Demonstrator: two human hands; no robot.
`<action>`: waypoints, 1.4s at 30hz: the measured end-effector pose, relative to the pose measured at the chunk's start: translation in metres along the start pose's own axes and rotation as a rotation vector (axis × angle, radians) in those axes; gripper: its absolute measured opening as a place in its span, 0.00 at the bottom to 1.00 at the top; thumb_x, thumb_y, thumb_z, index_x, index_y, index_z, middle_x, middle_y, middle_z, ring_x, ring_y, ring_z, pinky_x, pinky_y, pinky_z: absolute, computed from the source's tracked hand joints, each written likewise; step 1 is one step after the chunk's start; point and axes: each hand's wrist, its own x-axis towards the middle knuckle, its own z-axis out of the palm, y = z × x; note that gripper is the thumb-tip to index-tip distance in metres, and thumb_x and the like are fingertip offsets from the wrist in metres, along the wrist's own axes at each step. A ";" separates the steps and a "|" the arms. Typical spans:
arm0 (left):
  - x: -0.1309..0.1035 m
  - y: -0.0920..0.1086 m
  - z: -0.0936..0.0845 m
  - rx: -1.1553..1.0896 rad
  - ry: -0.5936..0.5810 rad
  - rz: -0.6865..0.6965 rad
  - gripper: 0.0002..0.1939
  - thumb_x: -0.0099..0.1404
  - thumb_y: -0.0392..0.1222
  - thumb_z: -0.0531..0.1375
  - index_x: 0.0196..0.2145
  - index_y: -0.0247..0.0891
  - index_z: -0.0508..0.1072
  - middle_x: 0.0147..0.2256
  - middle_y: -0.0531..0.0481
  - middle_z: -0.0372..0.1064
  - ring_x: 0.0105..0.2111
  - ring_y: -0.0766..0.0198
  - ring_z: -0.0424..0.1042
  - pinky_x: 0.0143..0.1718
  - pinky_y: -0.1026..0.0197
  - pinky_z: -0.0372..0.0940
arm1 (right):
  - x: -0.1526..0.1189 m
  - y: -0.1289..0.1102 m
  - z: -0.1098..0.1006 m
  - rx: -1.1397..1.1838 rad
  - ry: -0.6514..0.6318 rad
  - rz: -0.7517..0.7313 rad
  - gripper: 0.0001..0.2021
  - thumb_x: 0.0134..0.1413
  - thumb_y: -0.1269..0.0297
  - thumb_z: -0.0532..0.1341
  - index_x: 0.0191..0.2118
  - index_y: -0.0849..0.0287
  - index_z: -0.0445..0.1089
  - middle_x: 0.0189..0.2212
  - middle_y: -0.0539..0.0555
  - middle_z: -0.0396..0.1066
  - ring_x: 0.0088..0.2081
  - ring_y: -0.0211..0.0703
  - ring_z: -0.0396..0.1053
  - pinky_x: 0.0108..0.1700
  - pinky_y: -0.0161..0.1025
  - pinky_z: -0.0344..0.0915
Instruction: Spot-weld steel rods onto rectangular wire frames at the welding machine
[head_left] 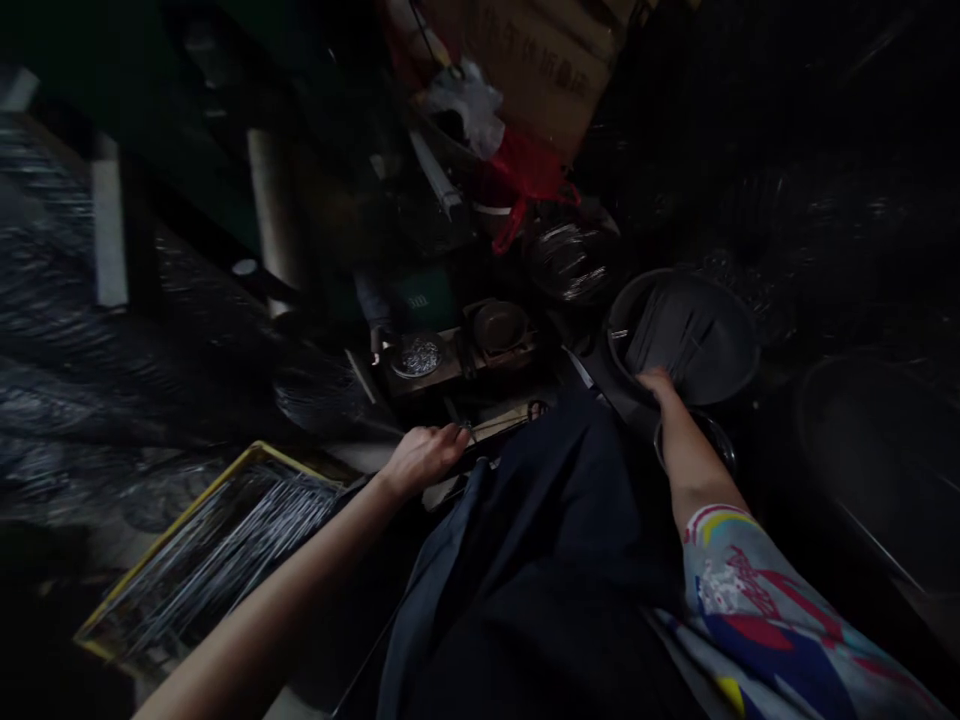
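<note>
Over a dim, cluttered floor, two hands worked.
One left hand (421,457) curled its fingers around a thin wire (495,425); one right hand (658,385) reached into one black bucket (739,345) of dark rods (667,335), its grip hidden. One yellow-rimmed tray (161,545) of rods lay at the lower left.

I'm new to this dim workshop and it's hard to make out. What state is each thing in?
Left hand: fingers curled, resting on the bench edge.
Right hand: reaching into the round black tub, touching the metal strips.
Round black tub: open, holding dark metal strips.
Yellow-rimmed tray: filled with thin metal rods lying flat.
Small dish: holding shiny small parts.
Red bag: crumpled.
</note>
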 end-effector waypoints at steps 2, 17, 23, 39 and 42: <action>0.000 0.005 -0.003 -0.035 0.068 -0.009 0.12 0.65 0.29 0.48 0.35 0.34 0.71 0.27 0.45 0.69 0.24 0.61 0.71 0.23 0.63 0.61 | 0.000 0.001 -0.002 0.049 -0.024 0.064 0.10 0.48 0.64 0.66 0.31 0.68 0.75 0.34 0.63 0.75 0.42 0.49 0.72 0.43 0.39 0.66; -0.210 0.105 -0.027 -1.616 1.129 -1.395 0.18 0.59 0.53 0.62 0.46 0.47 0.74 0.29 0.55 0.72 0.24 0.64 0.71 0.26 0.60 0.72 | -0.058 -0.012 -0.045 0.897 -0.062 -0.049 0.28 0.39 0.78 0.64 0.50 0.57 0.65 0.36 0.52 0.72 0.26 0.33 0.69 0.28 0.31 0.70; -0.240 0.137 0.042 -1.780 0.716 -1.166 0.36 0.61 0.53 0.61 0.64 0.50 0.54 0.35 0.53 0.73 0.32 0.61 0.75 0.35 0.58 0.72 | -0.112 -0.023 -0.065 0.939 -0.091 -0.079 0.14 0.48 0.68 0.66 0.43 0.60 0.72 0.46 0.64 0.72 0.29 0.38 0.72 0.30 0.33 0.71; -0.168 0.073 0.086 -1.523 0.645 -1.103 0.19 0.58 0.49 0.63 0.44 0.35 0.73 0.39 0.44 0.73 0.34 0.58 0.73 0.35 0.57 0.68 | -0.205 -0.048 -0.045 0.666 0.003 -0.499 0.35 0.45 0.54 0.70 0.59 0.57 0.66 0.56 0.61 0.68 0.56 0.53 0.67 0.60 0.48 0.61; -0.136 0.020 0.097 -1.493 0.667 -1.240 0.20 0.58 0.42 0.65 0.47 0.34 0.71 0.42 0.41 0.73 0.42 0.55 0.72 0.42 0.56 0.67 | -0.228 -0.063 -0.033 0.587 -0.006 -0.628 0.33 0.52 0.53 0.65 0.63 0.55 0.61 0.58 0.60 0.66 0.57 0.50 0.66 0.58 0.45 0.63</action>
